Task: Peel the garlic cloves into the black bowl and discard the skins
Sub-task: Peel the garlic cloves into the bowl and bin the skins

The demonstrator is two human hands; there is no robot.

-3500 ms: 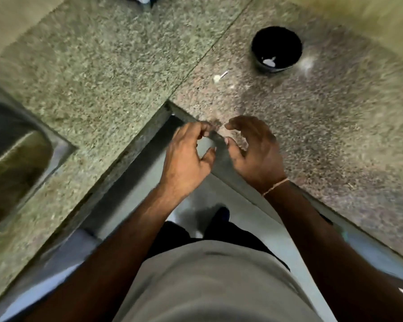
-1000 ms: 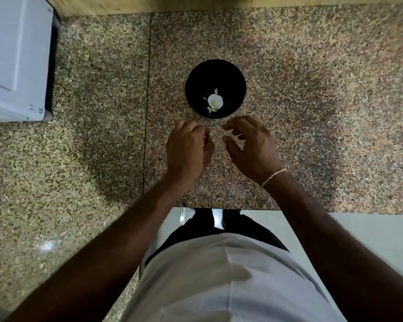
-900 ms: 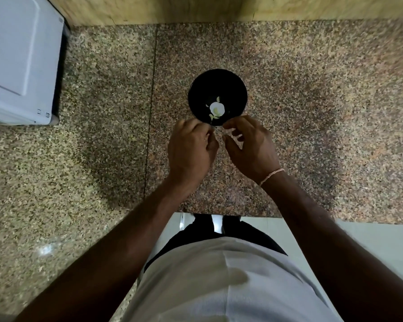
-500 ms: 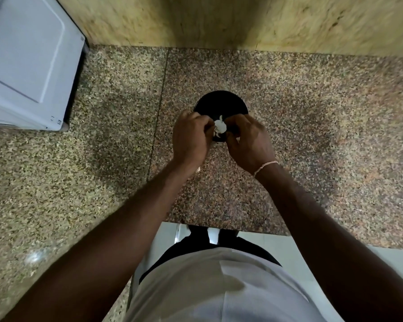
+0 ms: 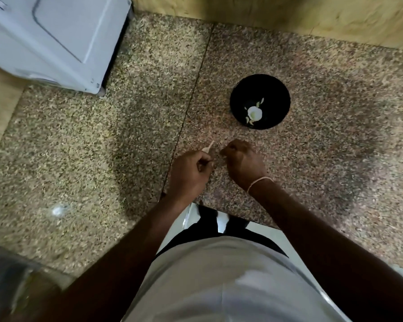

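while hovering over the granite counter [image 5: 335, 182], left hand [image 5: 189, 173] pinching a pale skin strip [image 5: 208, 147]; right hand [image 5: 243, 163] curled (contents hidden); peeled garlic [image 5: 254, 113] inside black bowl [image 5: 279, 98] beyond.

I count one black bowl [image 5: 260, 89] on the counter, and in it one round white garlic piece [image 5: 254, 113] with what look like three or four small pale slivers [image 5: 261, 101] around it — blur makes that number uncertain. One strip of skin [image 5: 208, 146] sticks out from my left hand [image 5: 189, 173]. Two hands in all, my right hand [image 5: 243, 162] the other — and one white appliance [image 5: 56, 38].
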